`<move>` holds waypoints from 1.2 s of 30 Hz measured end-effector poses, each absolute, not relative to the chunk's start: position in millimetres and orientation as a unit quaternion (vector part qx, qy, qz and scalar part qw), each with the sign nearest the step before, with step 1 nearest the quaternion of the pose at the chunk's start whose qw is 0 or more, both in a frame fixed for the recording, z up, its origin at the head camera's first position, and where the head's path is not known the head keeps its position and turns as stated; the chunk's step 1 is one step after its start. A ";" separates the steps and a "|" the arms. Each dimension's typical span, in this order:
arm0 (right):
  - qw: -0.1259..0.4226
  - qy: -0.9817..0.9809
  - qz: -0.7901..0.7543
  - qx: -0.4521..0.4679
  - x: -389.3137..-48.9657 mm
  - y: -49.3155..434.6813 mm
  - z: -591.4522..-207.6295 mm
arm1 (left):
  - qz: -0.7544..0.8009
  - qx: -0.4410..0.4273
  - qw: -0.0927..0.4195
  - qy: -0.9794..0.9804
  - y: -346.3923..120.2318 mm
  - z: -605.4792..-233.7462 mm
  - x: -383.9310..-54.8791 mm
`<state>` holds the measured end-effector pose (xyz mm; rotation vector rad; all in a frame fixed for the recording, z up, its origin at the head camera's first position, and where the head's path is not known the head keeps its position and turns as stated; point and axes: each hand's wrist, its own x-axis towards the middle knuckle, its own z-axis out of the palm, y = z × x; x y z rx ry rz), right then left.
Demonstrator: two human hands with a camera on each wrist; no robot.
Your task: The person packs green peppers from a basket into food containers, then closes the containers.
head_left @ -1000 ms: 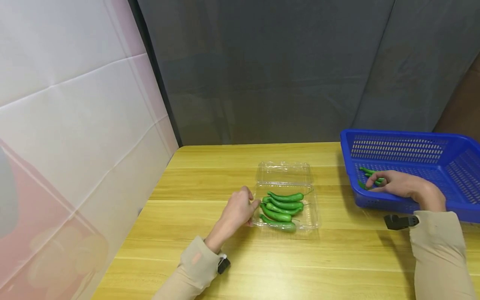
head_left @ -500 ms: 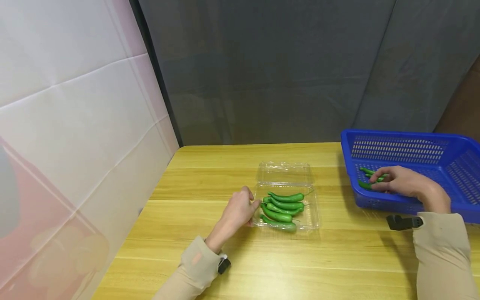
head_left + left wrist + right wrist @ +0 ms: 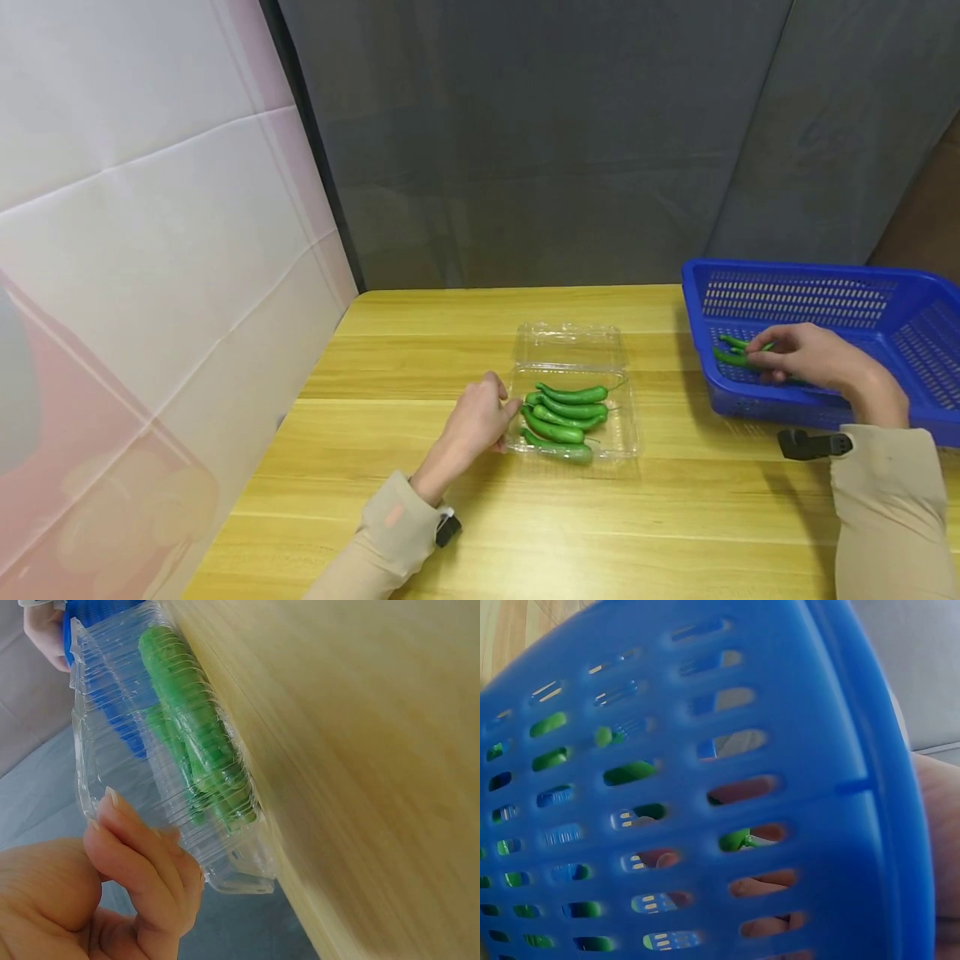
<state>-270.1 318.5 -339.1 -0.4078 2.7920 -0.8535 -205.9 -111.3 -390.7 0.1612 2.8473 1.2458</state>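
Note:
An open clear plastic clamshell box (image 3: 618,437) lies on the table, with several green chili peppers (image 3: 570,411) side by side in its base. At the box's left edge my left hand (image 3: 474,421) pinches the rim between thumb and fingers; the left wrist view shows the fingertips (image 3: 112,806) against the thin plastic wall. My right hand (image 3: 821,358) reaches over the near wall of a blue basket (image 3: 780,406) and pinches a long green chili pepper (image 3: 729,358). The basket's slotted wall mostly hides that hand in the right wrist view.
More green peppers (image 3: 733,341) lie in the basket's left part. The box's lid (image 3: 567,346) is folded back away from me. A wooden table (image 3: 420,350) carries everything, with a grey curtain (image 3: 525,150) behind it and a pale printed sheet (image 3: 150,250) on the left.
My right hand has risen slightly and moved a little to the right inside the basket, lifting a pepper with it. The left hand and the box have stayed in place.

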 end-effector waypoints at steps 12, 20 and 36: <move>0.071 0.943 -0.295 -0.133 -271.9 322.2 -336.0 | 0.403 0.051 0.018 0.913 -112.3 -390.4 -206.6; 0.053 0.947 -0.287 -0.135 -270.9 323.9 -335.6 | 0.406 0.052 0.019 0.912 -112.6 -390.9 -206.7; 0.009 0.950 -0.277 -0.141 -267.3 325.2 -328.0 | 0.405 0.047 0.023 0.913 -112.1 -391.5 -206.6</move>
